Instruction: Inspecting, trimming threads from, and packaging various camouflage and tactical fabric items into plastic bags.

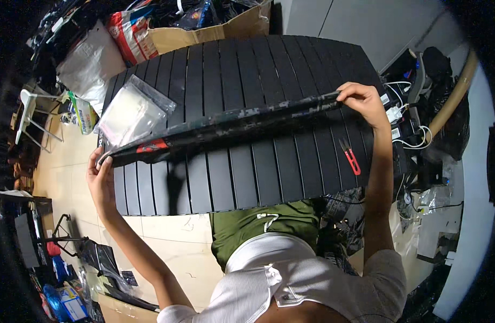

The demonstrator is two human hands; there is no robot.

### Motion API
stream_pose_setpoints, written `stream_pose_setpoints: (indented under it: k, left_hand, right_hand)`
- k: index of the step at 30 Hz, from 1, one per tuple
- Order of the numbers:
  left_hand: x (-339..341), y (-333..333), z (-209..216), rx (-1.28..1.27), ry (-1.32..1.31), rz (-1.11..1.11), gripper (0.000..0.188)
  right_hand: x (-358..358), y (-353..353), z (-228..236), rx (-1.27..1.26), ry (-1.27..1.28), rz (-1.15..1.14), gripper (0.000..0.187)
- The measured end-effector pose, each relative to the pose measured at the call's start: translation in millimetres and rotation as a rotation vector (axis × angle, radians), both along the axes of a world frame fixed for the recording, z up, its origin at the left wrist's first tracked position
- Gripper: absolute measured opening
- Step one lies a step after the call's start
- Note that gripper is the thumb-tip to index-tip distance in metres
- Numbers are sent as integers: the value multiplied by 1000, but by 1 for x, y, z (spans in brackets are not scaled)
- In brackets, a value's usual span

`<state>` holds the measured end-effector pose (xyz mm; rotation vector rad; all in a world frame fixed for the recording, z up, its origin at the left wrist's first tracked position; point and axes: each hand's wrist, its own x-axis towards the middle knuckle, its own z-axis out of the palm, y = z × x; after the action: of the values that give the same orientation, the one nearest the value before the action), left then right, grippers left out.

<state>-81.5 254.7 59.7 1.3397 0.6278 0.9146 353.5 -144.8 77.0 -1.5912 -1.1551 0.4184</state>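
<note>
A long, dark camouflage-patterned piece of cloth point(226, 129) is stretched above the black slatted table point(242, 183), with a red patch near its left end. What kind of article it is, I cannot tell. My left hand point(102, 180) pinches the lower left end between thumb and fingers. At the upper right end, my right hand point(364, 102) holds the other tip in a pinch. Red-handled thread snips point(350, 159) lie on the table below my right hand. Clear plastic bags point(131, 110) rest on the table's left side, partly behind the cloth.
Beyond the table stands an open cardboard box point(204, 35) of dark things, beside a red, white and blue bag point(130, 37). White cables point(414, 137) hang by the right edge. A white chair point(32, 116) stands on the floor at far left.
</note>
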Motion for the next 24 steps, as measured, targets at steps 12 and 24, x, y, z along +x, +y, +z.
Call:
stream_pose_setpoints:
  k: [12,24]
  left_hand:
    - [-39,9,27,135,-165,13,40]
    - [24,32,49,208,279,-173,52]
  right_hand:
    - [-15,-23,40,65,134,-83,53]
    - [38,15,36,88,70,-139,31]
